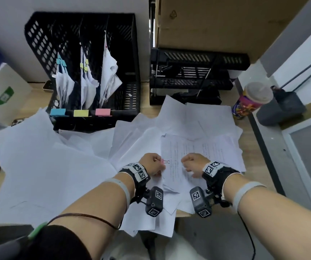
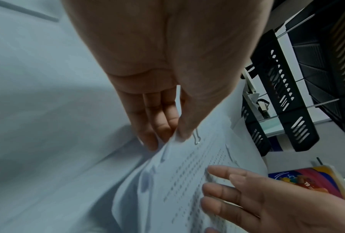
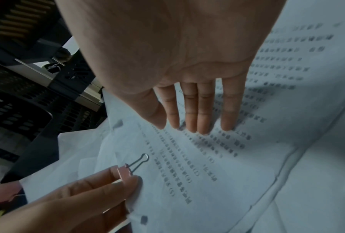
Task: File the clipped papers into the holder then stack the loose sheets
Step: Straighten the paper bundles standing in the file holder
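A printed bundle of papers (image 1: 177,162) lies on top of loose white sheets (image 1: 47,166) in the middle of the desk. A pink binder clip (image 1: 162,161) sits on the bundle's left edge. My left hand (image 1: 158,164) pinches that clip (image 3: 122,172) between thumb and fingers, lifting the paper edge (image 2: 173,140) slightly. My right hand (image 1: 185,164) rests with straight fingers (image 3: 195,124) on the printed page (image 3: 237,157), beside the clip. The black mesh file holder (image 1: 38,40) stands at the back left; its blue, yellow and pink tagged slots hold clipped papers (image 1: 87,79).
Black stacked letter trays (image 1: 192,76) stand behind the papers, under a cardboard box (image 1: 216,21). A lidded colourful cup (image 1: 252,98) and a dark grey object (image 1: 280,107) sit at the right. A white box with a green mark (image 1: 2,92) is at the left.
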Tool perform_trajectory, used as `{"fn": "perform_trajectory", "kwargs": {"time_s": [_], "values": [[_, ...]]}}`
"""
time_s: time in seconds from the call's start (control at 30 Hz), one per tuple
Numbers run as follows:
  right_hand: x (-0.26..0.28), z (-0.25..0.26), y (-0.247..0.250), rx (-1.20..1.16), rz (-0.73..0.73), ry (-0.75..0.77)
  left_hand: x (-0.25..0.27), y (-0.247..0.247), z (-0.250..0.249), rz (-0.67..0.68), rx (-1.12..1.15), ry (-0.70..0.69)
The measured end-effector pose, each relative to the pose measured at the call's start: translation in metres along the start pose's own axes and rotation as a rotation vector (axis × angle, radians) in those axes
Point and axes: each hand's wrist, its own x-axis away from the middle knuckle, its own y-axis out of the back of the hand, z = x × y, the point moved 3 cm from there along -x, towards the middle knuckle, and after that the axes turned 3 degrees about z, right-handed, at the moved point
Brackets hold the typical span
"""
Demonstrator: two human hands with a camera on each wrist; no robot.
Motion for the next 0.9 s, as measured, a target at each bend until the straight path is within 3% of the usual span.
{"fn": "perform_trajectory", "kwargs": {"time_s": [0.07,0.13,0.27,0.47,0.57,0.67,0.8,0.9], "values": [[-0.001,0.007,0.008,0.066,-0.031,0.035,0.007,0.003,-0.006,-0.026,0.086,-0.029],[0.000,0.021,0.021,0.145,-0.164,0.110,0.016,0.017,-0.013,-0.081,0.144,-0.057],[0.013,0.062,0.041,0.293,-0.334,0.257,0.035,0.057,-0.022,-0.201,0.096,-0.119],[0.024,0.111,0.037,0.377,-0.116,0.343,0.075,0.110,-0.034,-0.342,0.092,-0.174],[0.019,0.121,0.024,0.298,-0.141,0.376,0.089,0.135,-0.028,-0.443,0.111,-0.152],[0.017,0.131,0.012,0.266,-0.182,0.382,0.101,0.151,-0.022,-0.377,0.192,-0.090],[0.018,0.148,0.000,0.292,-0.211,0.363,0.109,0.172,-0.016,-0.330,0.140,-0.087],[0.035,0.166,-0.008,0.315,-0.353,0.387,0.108,0.189,-0.020,-0.335,0.091,-0.123]]}}
